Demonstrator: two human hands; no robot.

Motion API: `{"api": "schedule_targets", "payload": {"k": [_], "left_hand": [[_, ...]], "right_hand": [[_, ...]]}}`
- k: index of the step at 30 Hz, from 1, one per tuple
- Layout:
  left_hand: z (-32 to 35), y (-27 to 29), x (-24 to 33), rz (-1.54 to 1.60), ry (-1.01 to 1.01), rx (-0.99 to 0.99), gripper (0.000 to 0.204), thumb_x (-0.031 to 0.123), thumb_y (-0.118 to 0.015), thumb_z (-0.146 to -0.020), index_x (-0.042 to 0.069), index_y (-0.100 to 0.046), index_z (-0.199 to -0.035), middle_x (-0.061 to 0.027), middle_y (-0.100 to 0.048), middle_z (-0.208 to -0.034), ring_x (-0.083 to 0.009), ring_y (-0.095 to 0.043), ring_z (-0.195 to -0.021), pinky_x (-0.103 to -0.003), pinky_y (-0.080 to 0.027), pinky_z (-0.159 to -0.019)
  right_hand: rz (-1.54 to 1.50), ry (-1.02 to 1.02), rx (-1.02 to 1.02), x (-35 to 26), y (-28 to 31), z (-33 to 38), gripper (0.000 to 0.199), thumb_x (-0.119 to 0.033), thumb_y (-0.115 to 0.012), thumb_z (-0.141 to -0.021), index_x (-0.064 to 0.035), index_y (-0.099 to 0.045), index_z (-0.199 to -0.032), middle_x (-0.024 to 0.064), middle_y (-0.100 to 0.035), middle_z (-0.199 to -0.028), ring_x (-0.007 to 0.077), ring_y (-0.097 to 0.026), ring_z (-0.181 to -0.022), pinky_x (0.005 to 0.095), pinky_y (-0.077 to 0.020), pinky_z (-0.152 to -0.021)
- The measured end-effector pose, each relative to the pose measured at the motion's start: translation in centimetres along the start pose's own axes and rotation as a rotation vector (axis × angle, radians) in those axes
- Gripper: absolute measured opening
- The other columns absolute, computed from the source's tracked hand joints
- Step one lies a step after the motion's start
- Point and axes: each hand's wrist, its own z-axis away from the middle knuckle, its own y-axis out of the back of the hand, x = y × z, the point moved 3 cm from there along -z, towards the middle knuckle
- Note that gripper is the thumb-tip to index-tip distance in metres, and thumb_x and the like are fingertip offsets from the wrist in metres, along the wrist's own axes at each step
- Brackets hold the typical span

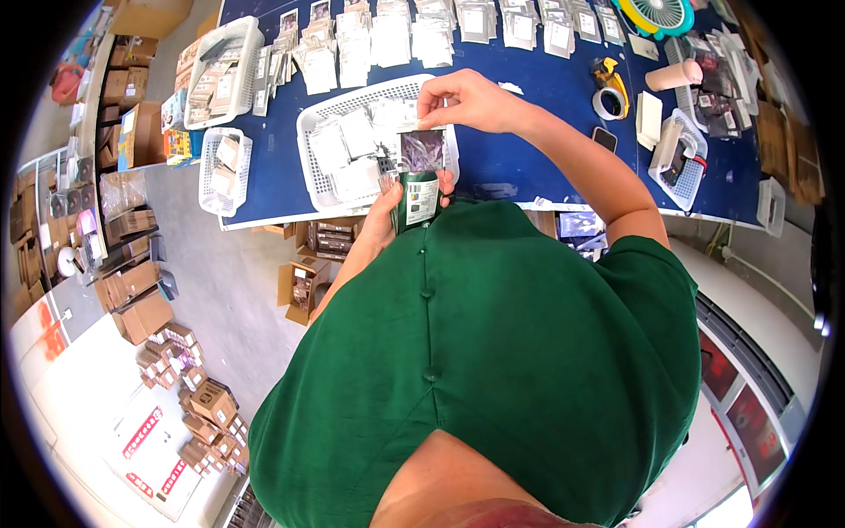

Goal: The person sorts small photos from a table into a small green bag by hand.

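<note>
Blue table (pixel 528 167), hands (pixel 471 101) on packet (pixel 421 176)

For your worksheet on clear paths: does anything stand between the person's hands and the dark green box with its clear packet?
Nothing visible does. The left hand grips the dark green box from below, and the right hand pinches the clear packet at its top, above the white basket.

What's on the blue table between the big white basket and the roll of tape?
In the head view, the right hand and forearm cross above that stretch between the big white basket and tape roll; otherwise only blue table shows.
</note>
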Motion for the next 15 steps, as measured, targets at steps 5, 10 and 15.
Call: {"api": "schedule_targets", "payload": {"k": [5,10,15], "left_hand": [[-1.7,0.3,0.1,-0.013,-0.035,0.056,0.075,0.051,-0.068,-0.086,-0.003,-0.050,-0.134,-0.0182,-0.061,-0.123,-0.0248,-0.064,-0.105,-0.035,-0.053,-0.093],[-3.5,1.1,-0.2,-0.042,-0.021,0.158,0.069,0.055,-0.061,-0.090,0.002,-0.049,-0.132,-0.0183,-0.063,-0.116,-0.0251,-0.064,-0.100,-0.037,-0.054,-0.088],[-5.3,1.5,-0.2,0.312,-0.044,0.423,0.062,0.052,-0.044,-0.101,0.005,-0.042,-0.142,-0.0160,-0.057,-0.132,-0.0253,-0.060,-0.112,-0.038,-0.053,-0.092]], "right_hand": [[0.179,0.140,-0.005,1.2,-0.9,1.7,0.010,-0.013,-0.070,-0.087,-0.0043,-0.067,-0.091,0.0042,-0.062,-0.095,0.0189,-0.060,-0.089,0.0336,-0.0484,-0.079],[0.304,0.072,0.003,0.8,-1.6,2.6,0.015,-0.016,-0.073,-0.082,-0.0068,-0.061,-0.086,0.0060,-0.056,-0.094,0.0221,-0.062,-0.074,0.0330,-0.0506,-0.067],[-0.089,-0.296,-0.137,5.7,6.0,-2.9,0.008,-0.009,-0.067,-0.088,-0.0042,-0.061,-0.086,0.0010,-0.061,-0.068,0.0088,-0.053,-0.052,0.0272,-0.0412,-0.049]]}}
